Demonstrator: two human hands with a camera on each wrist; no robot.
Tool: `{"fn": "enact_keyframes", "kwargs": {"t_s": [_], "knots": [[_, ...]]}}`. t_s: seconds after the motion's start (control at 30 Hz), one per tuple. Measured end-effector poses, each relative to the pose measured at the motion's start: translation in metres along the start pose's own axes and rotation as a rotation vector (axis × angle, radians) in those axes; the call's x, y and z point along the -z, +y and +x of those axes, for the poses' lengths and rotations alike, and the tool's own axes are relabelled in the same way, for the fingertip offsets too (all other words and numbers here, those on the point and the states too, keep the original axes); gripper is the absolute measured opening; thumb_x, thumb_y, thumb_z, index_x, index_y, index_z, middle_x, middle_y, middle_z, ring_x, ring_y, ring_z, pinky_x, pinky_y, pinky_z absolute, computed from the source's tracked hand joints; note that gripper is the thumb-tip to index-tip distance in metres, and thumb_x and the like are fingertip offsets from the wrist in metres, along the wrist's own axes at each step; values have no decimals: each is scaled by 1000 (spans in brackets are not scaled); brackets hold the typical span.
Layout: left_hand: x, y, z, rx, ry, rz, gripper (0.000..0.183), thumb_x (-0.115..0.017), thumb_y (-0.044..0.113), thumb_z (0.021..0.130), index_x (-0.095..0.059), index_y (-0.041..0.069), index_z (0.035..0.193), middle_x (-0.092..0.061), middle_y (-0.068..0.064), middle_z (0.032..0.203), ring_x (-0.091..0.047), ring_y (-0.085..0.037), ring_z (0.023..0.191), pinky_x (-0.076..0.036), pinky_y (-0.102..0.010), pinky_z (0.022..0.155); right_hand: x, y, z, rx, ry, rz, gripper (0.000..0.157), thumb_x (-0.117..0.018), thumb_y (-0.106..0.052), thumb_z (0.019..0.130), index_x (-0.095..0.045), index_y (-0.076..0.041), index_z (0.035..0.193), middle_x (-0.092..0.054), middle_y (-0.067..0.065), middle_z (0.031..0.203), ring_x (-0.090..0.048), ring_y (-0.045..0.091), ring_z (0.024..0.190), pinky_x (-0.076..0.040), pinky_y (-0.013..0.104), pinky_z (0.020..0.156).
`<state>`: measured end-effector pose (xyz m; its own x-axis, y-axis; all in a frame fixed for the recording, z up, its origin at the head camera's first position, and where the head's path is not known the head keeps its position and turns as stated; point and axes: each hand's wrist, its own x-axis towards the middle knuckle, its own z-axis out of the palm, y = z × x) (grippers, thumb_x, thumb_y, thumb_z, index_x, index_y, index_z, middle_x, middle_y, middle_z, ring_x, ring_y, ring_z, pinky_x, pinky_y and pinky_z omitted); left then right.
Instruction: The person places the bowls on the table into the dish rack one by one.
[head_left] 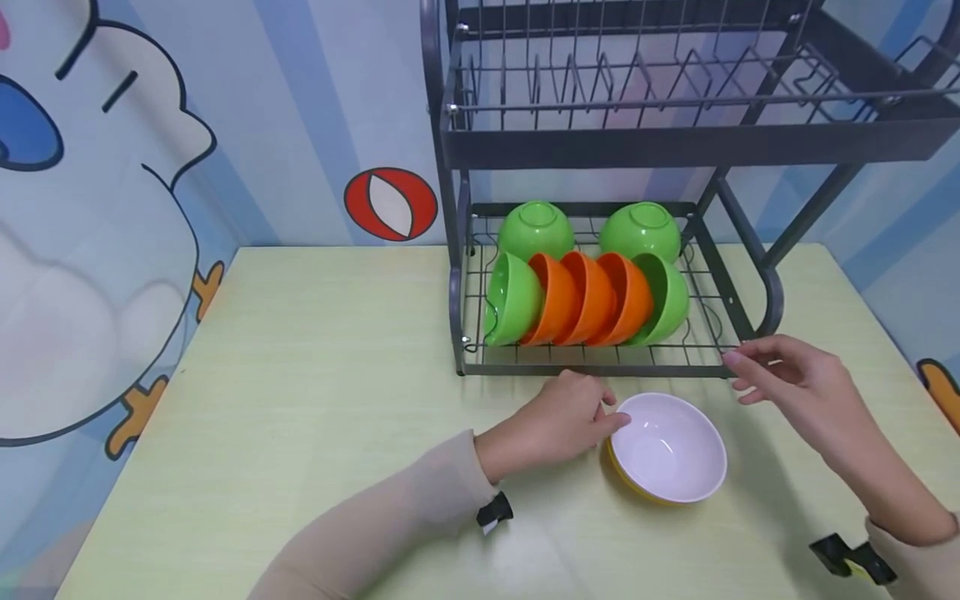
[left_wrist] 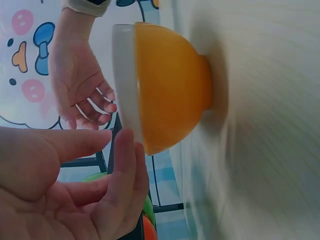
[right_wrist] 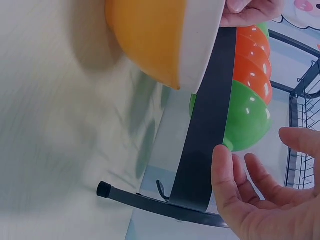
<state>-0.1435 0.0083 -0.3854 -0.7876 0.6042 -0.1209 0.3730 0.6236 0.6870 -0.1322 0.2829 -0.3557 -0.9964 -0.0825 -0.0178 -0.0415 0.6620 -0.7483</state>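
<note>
A bowl (head_left: 667,448), white inside and orange-yellow outside, stands upright on the table. At its left rim is my left hand (head_left: 566,421), which pinches the edge between thumb and fingers. From the left wrist view, the fingertips of the left hand (left_wrist: 100,185) lie against the white rim of the bowl (left_wrist: 170,85). To the bowl's right, apart from it, my right hand (head_left: 798,387) hovers near the front right corner of the dish rack (head_left: 600,371). Its fingers are loosely bent, with nothing between them, as the right wrist view shows of the right hand (right_wrist: 265,195).
On the rack's lower shelf, orange bowls (head_left: 588,300) stand on edge between a light green bowl (head_left: 513,300) and another green bowl (head_left: 663,300). Two overturned green bowls (head_left: 536,229) sit behind them. The upper shelf (head_left: 675,146) overhangs this row. A patterned wall (head_left: 300,125) closes the back.
</note>
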Motion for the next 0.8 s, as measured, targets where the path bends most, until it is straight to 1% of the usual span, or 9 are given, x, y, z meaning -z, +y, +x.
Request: {"fn": "enact_keyframes", "kwargs": {"t_s": [0.1, 0.2, 0.23, 0.47, 0.7, 0.8], "knots": [[-3, 1, 2, -10, 27, 73, 32, -64, 27, 99, -71, -1, 115, -68, -1, 84, -58, -7, 70, -49, -12, 71, 0, 0, -2, -3, -7, 1, 42, -61, -34, 101, -59, 3, 121, -70, 7, 94, -69, 11, 74, -57, 20, 66], [-4, 3, 3, -13, 36, 95, 31, -65, 27, 99, -72, 0, 113, -71, -4, 98, -58, -7, 77, -49, -10, 69, -1, 2, -4, -6, -25, 5, 41, -60, -33, 101, -59, 4, 119, -69, 8, 92, -68, 12, 74, -58, 24, 65], [-4, 4, 3, -14, 38, 98, 31, -65, 27, 99, -73, 0, 112, -71, -4, 99, -58, -7, 77, -49, -10, 68, -1, 2, -5, -11, -33, 4, 41, -60, -33, 101, -60, 4, 118, -69, 9, 92, -68, 12, 74, -58, 24, 64], [-6, 7, 4, 10, 31, 70, 27, -68, 24, 97, -74, 1, 109, -66, -1, 86, -55, -8, 63, -46, -12, 54, -3, 7, -11, -34, -74, 6, 41, -59, -30, 102, -58, 7, 119, -68, 12, 92, -66, 12, 74, -59, 27, 63], [-8, 8, 5, 17, 50, 69, 24, -70, 23, 95, -75, 1, 103, -61, 1, 76, -52, -8, 55, -42, -14, 50, -5, 10, -14, -65, -94, 21, 45, -59, -32, 102, -57, 8, 120, -67, 14, 92, -67, 15, 75, -60, 30, 64], [-9, 8, 6, 15, 63, 83, 21, -72, 22, 94, -75, 2, 100, -63, 1, 77, -53, -8, 59, -43, -14, 52, -5, 12, -15, -74, -95, 26, 46, -59, -33, 102, -57, 8, 122, -67, 15, 93, -67, 14, 75, -60, 31, 64]]}}
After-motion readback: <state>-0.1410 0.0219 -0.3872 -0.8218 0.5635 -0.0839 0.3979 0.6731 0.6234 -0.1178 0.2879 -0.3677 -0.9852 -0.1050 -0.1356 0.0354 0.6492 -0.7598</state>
